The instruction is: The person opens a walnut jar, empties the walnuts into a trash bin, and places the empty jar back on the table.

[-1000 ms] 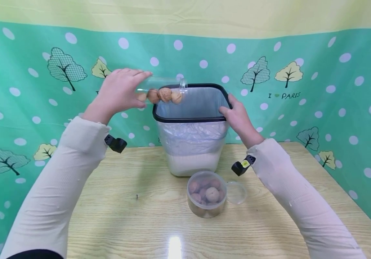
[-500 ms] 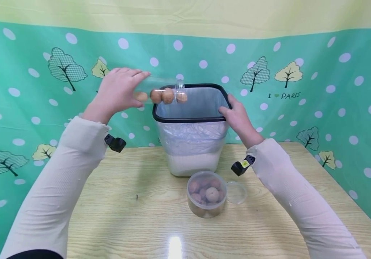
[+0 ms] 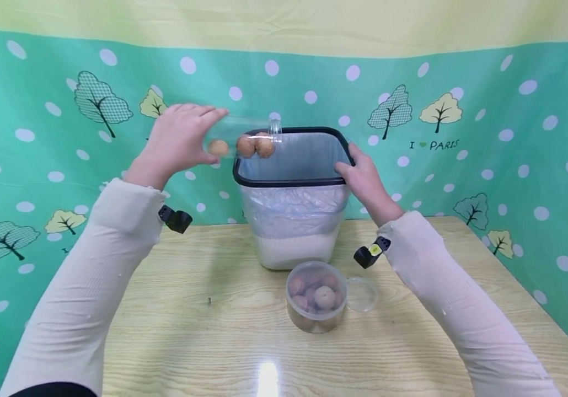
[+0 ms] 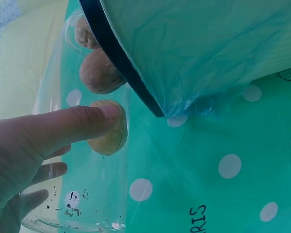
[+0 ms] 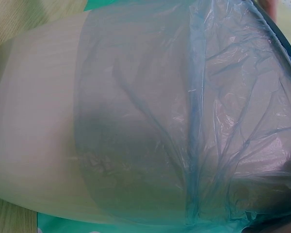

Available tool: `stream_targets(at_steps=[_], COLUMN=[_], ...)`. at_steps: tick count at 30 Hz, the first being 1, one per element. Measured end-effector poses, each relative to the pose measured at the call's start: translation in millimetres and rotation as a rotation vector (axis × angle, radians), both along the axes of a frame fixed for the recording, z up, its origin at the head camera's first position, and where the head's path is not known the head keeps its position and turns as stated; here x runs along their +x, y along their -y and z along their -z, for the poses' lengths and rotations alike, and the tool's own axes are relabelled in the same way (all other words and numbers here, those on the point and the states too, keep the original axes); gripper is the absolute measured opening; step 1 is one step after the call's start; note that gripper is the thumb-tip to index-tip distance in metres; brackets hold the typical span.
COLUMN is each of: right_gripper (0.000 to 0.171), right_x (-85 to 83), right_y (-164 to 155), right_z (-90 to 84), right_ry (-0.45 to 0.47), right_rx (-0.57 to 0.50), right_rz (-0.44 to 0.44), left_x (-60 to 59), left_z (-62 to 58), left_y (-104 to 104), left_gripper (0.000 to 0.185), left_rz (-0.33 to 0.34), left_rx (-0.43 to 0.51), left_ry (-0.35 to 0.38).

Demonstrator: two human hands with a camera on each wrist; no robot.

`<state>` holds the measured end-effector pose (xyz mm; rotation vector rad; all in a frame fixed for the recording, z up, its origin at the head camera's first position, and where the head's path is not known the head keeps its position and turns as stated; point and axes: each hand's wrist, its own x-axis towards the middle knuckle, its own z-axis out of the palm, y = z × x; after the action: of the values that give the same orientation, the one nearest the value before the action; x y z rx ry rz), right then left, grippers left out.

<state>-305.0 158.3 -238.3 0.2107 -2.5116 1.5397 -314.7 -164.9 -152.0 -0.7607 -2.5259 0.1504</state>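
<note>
The person's left hand (image 3: 177, 140) grips a clear jar (image 3: 241, 137) by its base end, fingers and thumb curled round it, and holds it lying on its side in the air, its open mouth over the left rim of the bin (image 3: 294, 182). Three walnuts (image 3: 254, 146) remain inside the jar: two sit close to the mouth, right above the black rim, and one lies further back near the fingers. The left wrist view shows the same, with the thumb (image 4: 72, 128) pressed on the jar wall beside the hindmost nut (image 4: 108, 133).

The right hand (image 3: 363, 179) holds the bin at its right rim, thumb over the black edge and fingers on the outer wall as far as can be seen; the right wrist view shows only the bin's pale wall and its blue plastic liner (image 5: 194, 121). The bin stands near the far edge of the desk (image 3: 175, 331), about midway along it.

Judging by this, the emptying of the jar is close to done but not finished: the last three nuts have not dropped past the rim. What lies in the bin cannot be seen. A second jar (image 3: 316, 298), open and full of walnuts, stands in front of the bin toward the near edge, with its lid (image 3: 362, 295) flat beside it on the right, so that one looks untouched as yet
</note>
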Motion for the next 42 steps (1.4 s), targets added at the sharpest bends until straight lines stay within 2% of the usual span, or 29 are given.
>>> stream_targets(at_steps=[4,13,25,33,42], right_gripper=[0.071,0.070,0.070,0.070,0.069], right_x=[-0.5,-1.4,0.3,1.0,2.5], right_y=[0.2,1.3,1.6,2.0,3.4], right_z=[-1.3,-2.8,-0.8,-0.1,0.2], right_ry=[-0.008,-0.009,-0.020,-0.027,-0.026], right_rx=[0.003,0.005,-0.005,-0.008,-0.010], right_rz=[0.003,0.007,0.003,0.002,-0.004], left_x=[-1.2,-0.8,1.3,4.7,8.0], left_z=[-0.5,-1.3,-1.4,-3.3,-4.1], left_y=[0.6,1.2,2.4,0.9,-1.1], left_gripper=[0.085,0.088,0.090,0.087,0.087], left_rz=[0.003,-0.023,-0.030,0.035,-0.007], left_rx=[-0.004,-0.020,-0.018,0.023,-0.005], left_ry=[-0.026,-0.008,-0.036,0.004,0.017])
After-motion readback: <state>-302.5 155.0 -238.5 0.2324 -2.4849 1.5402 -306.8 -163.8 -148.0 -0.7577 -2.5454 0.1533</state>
